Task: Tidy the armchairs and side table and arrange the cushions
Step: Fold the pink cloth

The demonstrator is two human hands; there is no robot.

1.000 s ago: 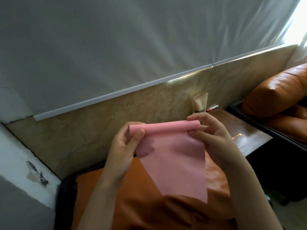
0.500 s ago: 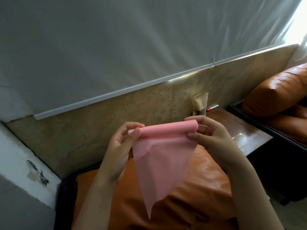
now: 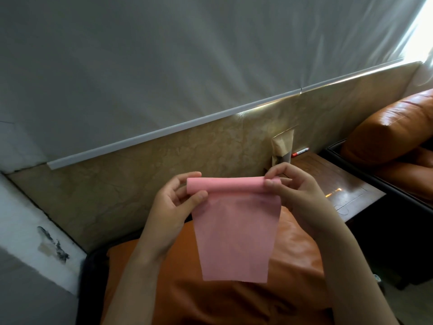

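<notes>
far left: white wall (image 3: 21,219) with a scuffed patch (image 3: 52,245) of peeled paint
grey curtain (image 3: 187,55) fills the top, a white rail (image 3: 164,130) runs diagonally under it, tan marbled panel (image 3: 140,184) below the rail
left hand (image 3: 173,205) raised mid-frame, thumb in front and fingers curled behind, pinching the left end of the pink sheet (image 3: 234,235)
sheet's top edge is rolled into a tight tube spanning both hands; the loose part hangs flat and straight down, held in the air over the near armchair (image 3: 175,289), orange leather in a dark frame; cannot tell if the lower edge touches the leather
right hand (image 3: 297,195) curled round the right end of the tube, thumb and fingertips gripping it
just behind that hand a brown paper bag (image 3: 282,146) stands upright against the panel
red-capped marker (image 3: 300,152) lies just right of the bag, at the back edge of the bench (image 3: 346,184)
bench is dark glossy wood, sits between the two chairs
far right: second armchair (image 3: 393,137), same orange leather, dark frame, puffy back cushion, partly cut off by the frame edge
</notes>
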